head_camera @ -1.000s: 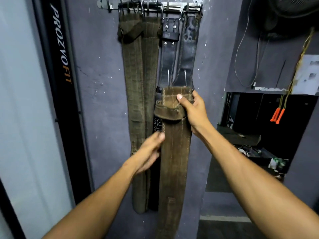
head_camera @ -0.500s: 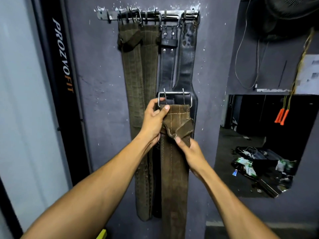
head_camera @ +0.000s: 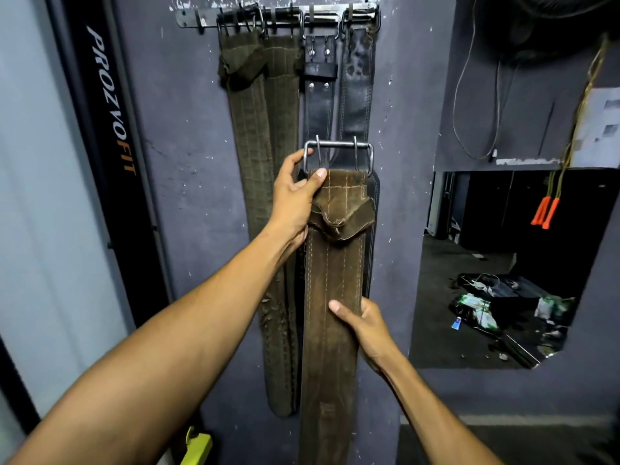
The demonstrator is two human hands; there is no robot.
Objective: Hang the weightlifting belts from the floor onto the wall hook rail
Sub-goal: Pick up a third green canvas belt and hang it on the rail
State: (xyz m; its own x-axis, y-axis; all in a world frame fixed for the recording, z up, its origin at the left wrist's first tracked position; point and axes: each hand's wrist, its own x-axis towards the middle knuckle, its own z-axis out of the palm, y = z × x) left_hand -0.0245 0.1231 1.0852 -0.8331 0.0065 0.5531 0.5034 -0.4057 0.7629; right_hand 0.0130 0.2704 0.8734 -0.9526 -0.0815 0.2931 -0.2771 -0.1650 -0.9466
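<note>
Since half a second back the right hand [head_camera: 365,325] has slid down off the folded keeper flap to about the middle of the brown suede belt [head_camera: 335,290], and the whole thing has come up a little, so the steel buckle [head_camera: 338,156] sits higher against the hanging belts. A second ago it was the right hand up top and the left nowhere near the buckle, so they've basically swapped jobs.

Left hand [head_camera: 295,199] has its grip closed on the top of the belt, thumb on the suede and fingers curled round the left side of the buckle frame. Right hand is wrapped loosely round the belt's right edge, thumb across the front, looks like it's just steadying it.

Belt is in the air in front of the wall, well below the hook rail [head_camera: 278,18], overlapping the two black leather belts [head_camera: 355,95]. Two olive canvas belts [head_camera: 258,129] hang left of those.

My read: buckle end is up and squared, so the next bit is lifting it to a hook. The rail looks pretty crowded, finding a free hook might be fiddly
</note>
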